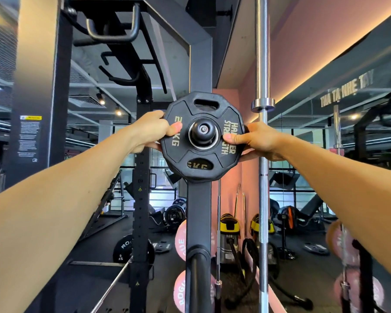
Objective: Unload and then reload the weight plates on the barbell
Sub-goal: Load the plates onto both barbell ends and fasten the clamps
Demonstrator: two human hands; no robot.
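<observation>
On the black storage peg [203,129] of the dark upright post [198,213] hangs the black twelve-sided rubber weight plate [202,136] with gold lettering, another plate just behind it. My left hand [150,129] grips its left edge, thumb on the face; my right hand [259,141] grips the right edge likewise. Just right stands an upright silver steel barbell [262,154]. Yellow-topped vacuum cleaners [229,240] sit on the floor beyond.

Gym: power rack [140,199], barbells [262,154], weight plates [122,249].
</observation>
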